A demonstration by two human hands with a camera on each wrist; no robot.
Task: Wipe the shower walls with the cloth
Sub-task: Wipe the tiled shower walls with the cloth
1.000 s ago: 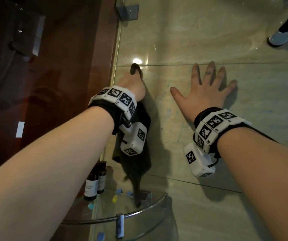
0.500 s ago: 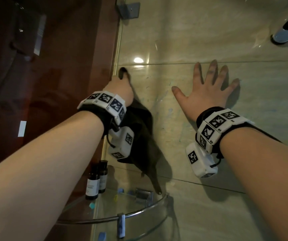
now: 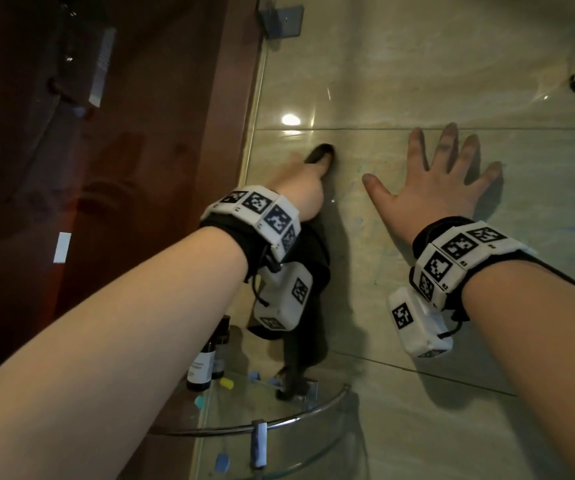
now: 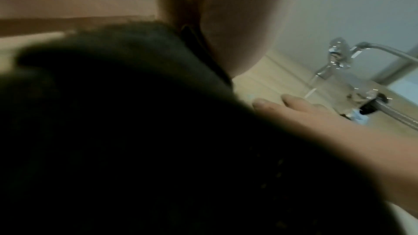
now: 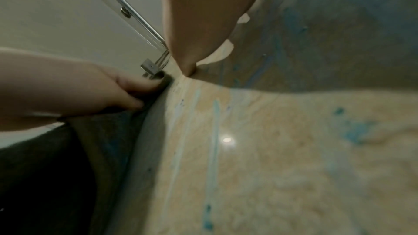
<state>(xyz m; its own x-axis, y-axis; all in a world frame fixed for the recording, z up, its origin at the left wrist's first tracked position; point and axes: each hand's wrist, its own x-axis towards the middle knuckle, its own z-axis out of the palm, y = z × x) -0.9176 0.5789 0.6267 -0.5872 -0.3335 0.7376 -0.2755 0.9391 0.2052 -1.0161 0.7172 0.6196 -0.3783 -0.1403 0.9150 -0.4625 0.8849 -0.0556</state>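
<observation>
The left hand [image 3: 305, 188] grips the dark grey cloth [image 3: 310, 271], pressing it to the glossy beige tiled wall [image 3: 400, 81] beside the glass panel; the right hand [image 3: 431, 192] lies open, flat on the tile. The cloth's hanging tail could sweep the small dark bottles [image 3: 206, 362] off the glass corner shelf [image 3: 279, 424].

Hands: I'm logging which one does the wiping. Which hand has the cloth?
The left hand grips the dark cloth against the wall near the corner. The right hand lies flat on the tile with fingers spread, holding nothing.
</observation>
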